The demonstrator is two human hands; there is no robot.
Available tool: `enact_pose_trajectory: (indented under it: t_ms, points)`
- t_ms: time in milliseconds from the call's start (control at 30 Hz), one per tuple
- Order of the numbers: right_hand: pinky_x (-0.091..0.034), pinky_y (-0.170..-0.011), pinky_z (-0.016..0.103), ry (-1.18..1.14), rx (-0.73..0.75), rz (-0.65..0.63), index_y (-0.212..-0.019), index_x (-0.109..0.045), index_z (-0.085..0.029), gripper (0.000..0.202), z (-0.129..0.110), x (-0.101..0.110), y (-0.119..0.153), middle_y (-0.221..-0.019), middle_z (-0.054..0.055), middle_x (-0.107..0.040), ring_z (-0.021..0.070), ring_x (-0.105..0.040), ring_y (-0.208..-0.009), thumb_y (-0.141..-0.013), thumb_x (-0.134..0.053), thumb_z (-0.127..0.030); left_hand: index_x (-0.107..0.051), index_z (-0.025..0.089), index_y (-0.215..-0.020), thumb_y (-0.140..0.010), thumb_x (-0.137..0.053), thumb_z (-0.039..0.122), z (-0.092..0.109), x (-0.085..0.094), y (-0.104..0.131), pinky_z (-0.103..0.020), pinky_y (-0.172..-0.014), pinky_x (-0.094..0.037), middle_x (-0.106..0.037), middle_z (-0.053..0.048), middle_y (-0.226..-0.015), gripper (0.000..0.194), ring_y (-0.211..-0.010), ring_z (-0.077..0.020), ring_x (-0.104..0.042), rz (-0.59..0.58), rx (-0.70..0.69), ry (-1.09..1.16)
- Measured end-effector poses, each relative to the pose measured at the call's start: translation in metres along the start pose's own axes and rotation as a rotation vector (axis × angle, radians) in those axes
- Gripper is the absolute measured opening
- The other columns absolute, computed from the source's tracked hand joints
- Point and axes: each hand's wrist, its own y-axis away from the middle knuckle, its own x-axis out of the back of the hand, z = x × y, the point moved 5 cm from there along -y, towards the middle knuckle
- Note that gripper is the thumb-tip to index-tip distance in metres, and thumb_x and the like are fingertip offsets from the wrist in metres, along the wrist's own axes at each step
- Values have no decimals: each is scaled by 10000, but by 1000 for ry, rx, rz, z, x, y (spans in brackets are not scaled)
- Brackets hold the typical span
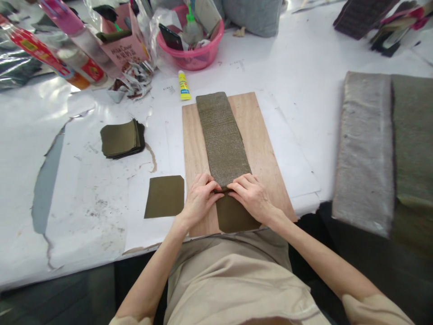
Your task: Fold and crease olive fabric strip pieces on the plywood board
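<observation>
A long grey-green fabric strip point(223, 135) lies lengthwise on a light wooden board point(260, 135). Its near end meets a smooth olive piece point(237, 216) at the board's front edge. My left hand point(202, 196) pinches the joined edge from the left, thumb and fingers together. From the right, my right hand point(250, 194) pinches the same edge, its fingertips close to those of the left. A single olive square point(164, 197) rests left of the board, and a stack of olive pieces point(120, 139) sits farther back on the left.
Behind the board are a yellow tube point(184, 85) and a pink basket point(196, 56) of small items. Bottles point(81, 58) and crumpled wrappers point(135, 81) stand at the back left. Thick folded fabric point(365, 149) lies at the right, over the edge of the white table point(297, 113).
</observation>
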Motion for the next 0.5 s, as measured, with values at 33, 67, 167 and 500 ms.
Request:
enact_pose_trajectory:
  t_ms: [33,67,167,500]
  points:
    - [-388,-850,351,0,-2,-2,-1030,-653,-219,135,0,-3,0,-966,53,-667,210,-542,-965,-950,-549,-251,-640,204,-887,-864,-675,289,-1,0,0,-369,-815,-454,-546,-40,-921,95,-930,-218,-510,7,0,5]
    - [-385,-852,349,-3,-6,3,-1031,-659,-222,151,1,-4,1,-962,50,-667,206,-538,-963,-962,-529,-253,-641,204,-899,-865,-676,297,-2,0,1,-365,-811,-455,-553,-39,-912,105,-926,-218,-514,18,0,9]
    - [-387,-867,345,-21,-21,29,-1060,-668,-229,189,4,-5,6,-969,47,-662,198,-530,-976,-978,-500,-257,-647,202,-928,-896,-635,305,-5,-1,4,-349,-795,-459,-575,-39,-887,109,-906,-209,-530,67,-9,6]
    - [-421,-888,341,-30,-35,36,-1137,-682,-259,252,5,-3,9,-984,49,-638,192,-526,-987,-974,-496,-211,-654,193,-962,-965,-500,222,-1,-1,12,-298,-751,-492,-618,-56,-898,156,-876,-176,-576,102,-123,-31]
